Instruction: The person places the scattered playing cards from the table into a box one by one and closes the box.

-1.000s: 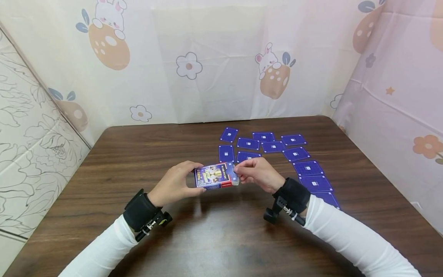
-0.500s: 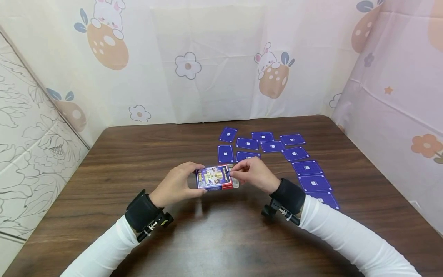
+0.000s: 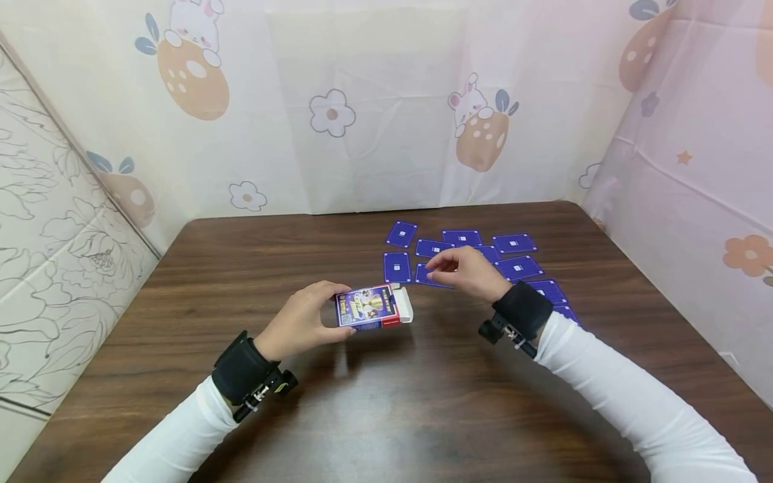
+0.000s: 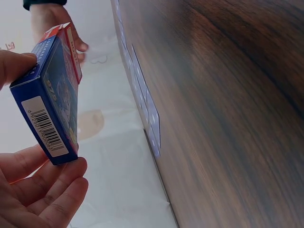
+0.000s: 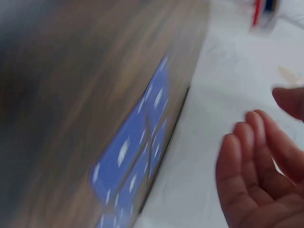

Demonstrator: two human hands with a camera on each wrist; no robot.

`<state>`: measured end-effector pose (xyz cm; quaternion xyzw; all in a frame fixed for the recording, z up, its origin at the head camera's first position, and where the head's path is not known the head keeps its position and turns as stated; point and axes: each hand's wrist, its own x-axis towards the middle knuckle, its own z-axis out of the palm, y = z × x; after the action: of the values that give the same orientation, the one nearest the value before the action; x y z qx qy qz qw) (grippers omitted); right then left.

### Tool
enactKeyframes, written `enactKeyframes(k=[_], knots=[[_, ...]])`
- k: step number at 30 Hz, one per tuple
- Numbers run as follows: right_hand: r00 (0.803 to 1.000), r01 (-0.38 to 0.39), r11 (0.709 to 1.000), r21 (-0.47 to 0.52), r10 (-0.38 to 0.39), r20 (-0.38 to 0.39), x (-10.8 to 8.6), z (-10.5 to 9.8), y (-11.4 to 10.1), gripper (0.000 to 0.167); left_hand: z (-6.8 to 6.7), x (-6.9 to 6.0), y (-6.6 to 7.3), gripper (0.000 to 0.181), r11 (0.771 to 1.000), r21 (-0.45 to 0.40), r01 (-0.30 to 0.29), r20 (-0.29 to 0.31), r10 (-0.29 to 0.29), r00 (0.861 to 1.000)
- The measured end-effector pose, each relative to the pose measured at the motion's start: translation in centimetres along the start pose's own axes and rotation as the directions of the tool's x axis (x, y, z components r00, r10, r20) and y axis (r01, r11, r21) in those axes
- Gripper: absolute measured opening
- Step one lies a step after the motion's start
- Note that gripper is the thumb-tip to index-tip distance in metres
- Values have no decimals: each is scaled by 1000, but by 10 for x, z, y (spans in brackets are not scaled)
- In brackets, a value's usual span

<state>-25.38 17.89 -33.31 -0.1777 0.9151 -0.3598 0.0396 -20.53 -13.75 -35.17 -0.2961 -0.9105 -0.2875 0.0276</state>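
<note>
Pale cloth printed with rabbits and flowers backs the scene, and in front of it we have a dark wooden table. Over to the left hand, and it's gripping a small blue box between thumb and fingers, holding it up off the tabletop near the middle. Look at the right end: a white flap pokes out past the red trim! From the left wrist we get the other end, a barcode label plain to see. Now the right hand: nothing in it, fingers loosely bent, thumb apart, well clear of the box. It's in front of the blue cards, hiding some of them, and the right wrist view shows its fingertips away from them. Those cards lie spread across the far right of the table, a few overlapping. Black bands circle both wrists, below white sleeves.
</note>
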Motion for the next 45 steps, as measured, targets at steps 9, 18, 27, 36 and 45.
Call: enactKeyframes(k=[9, 18, 27, 36, 45], knots=[[990, -71, 971, -230, 96, 102, 25, -10, 38, 44, 0, -2, -2, 62, 1000, -1, 21, 1, -21, 1000], [977, -122, 915, -384, 180, 118, 37, -10, 49, 56, -1, -2, -1, 62, 1000, -3, 22, -1, -22, 1000], [972, -137, 881, -453, 208, 109, 42, -6, 52, 59, -3, -3, -1, 62, 1000, -7, 15, -3, -15, 1000], [970, -157, 890, -429, 221, 104, 45, -6, 56, 56, -2, -3, -4, 63, 1000, -10, 29, 3, -29, 1000], [987, -144, 945, -294, 159, 28, 43, -7, 65, 49, -1, -3, -6, 63, 1000, -4, 25, -1, -25, 1000]])
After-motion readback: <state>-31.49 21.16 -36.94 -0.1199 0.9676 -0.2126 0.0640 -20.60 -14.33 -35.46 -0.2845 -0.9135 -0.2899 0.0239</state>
